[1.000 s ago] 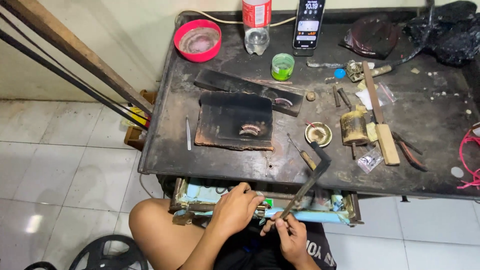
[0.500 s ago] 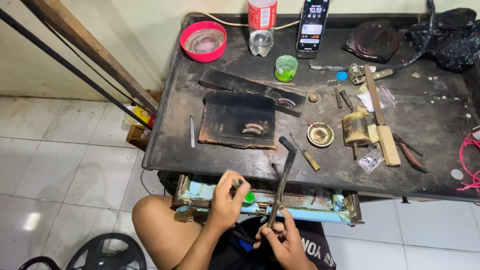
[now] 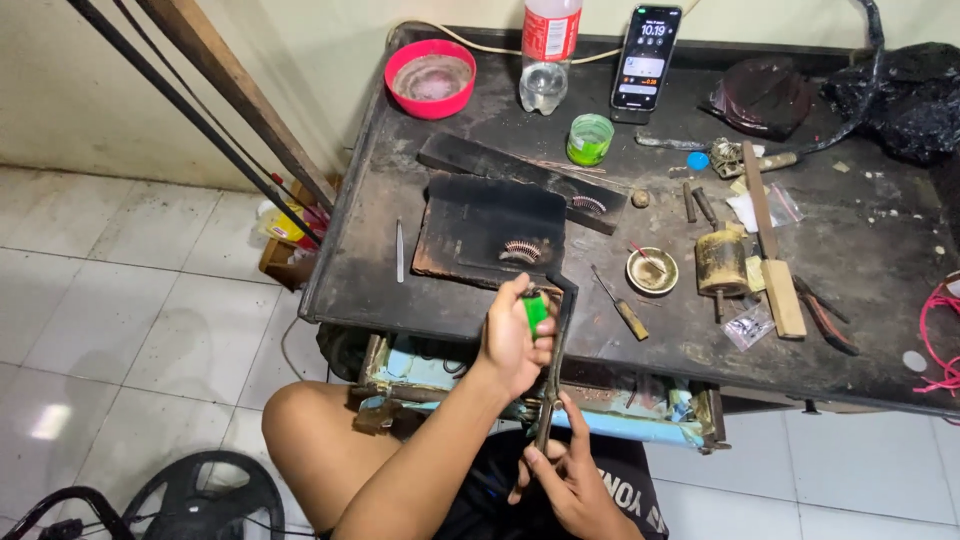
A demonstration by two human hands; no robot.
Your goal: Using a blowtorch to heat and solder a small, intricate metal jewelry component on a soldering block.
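Black workbench [image 3: 420, 300] is the reference; far left of it, two dark poles [image 3: 215, 130] lean against the wall, tiled floor below; off its front-left corner, a black fan guard [image 3: 190, 500] on the floor; on the bench's back-left, a red bowl [image 3: 430, 78]; right of that, a clear plastic bottle [image 3: 545, 60] with red label; near the bench's left edge, thin tweezers [image 3: 399, 250] lying flat; mid-bench, a charred black block [image 3: 490, 225] with a small coiled piece on it, a long dark slab [image 3: 520, 175] just behind; left hand [image 3: 515, 335] raised over the bench's front edge, fingers closed around a small green lighter [image 3: 535, 312], thumb side up; just right of it, a dark metal torch pipe [image 3: 556, 350] standing near upright, its bent tip level with the lighter; right hand [image 3: 570, 480] below the bench front, over the lap, fingers pinched round the pipe's lower end; behind on the bench, a green cup [image 3: 589, 138] and a propped phone [image 3: 647, 60]; right of centre, a small brass dish [image 3: 652, 270], a brass cylinder [image 3: 722, 262], a wooden stick [image 3: 770, 240]; far right edge, pink cord [image 3: 935, 330].
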